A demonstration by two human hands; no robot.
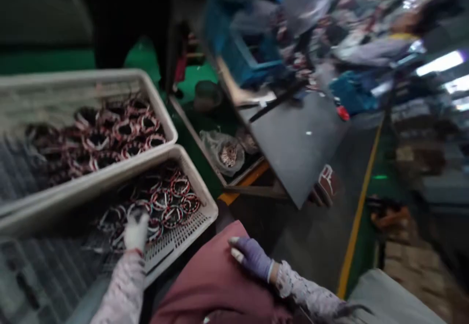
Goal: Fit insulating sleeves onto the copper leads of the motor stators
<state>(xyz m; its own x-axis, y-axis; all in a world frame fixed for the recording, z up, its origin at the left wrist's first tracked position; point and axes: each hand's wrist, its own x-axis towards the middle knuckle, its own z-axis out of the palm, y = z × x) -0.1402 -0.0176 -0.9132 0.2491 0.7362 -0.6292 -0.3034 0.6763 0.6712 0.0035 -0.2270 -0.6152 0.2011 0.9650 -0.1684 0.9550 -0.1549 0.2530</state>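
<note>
My left hand [136,232], in a white glove, reaches into the lower white plastic crate [200,182]. It is over ring-shaped parts [172,215] with red, white and black wires, which look like wound motor stators. Its fingers are blurred against a dark ring, so whether it grips one cannot be told. My right hand [253,259], in a purple glove with whitish fingertips, lies on the dusky red apron [216,275] over my lap. Its fingers are apart, and nothing shows in them.
A second white crate [161,104] with similar rings adjoins the first. Ahead stands a grey-topped table [293,138], with a blue bin [252,55] behind. Under it lies a clear bag [229,155] of small parts. A yellow floor line [361,206] runs at right. A person [399,35] is blurred beyond.
</note>
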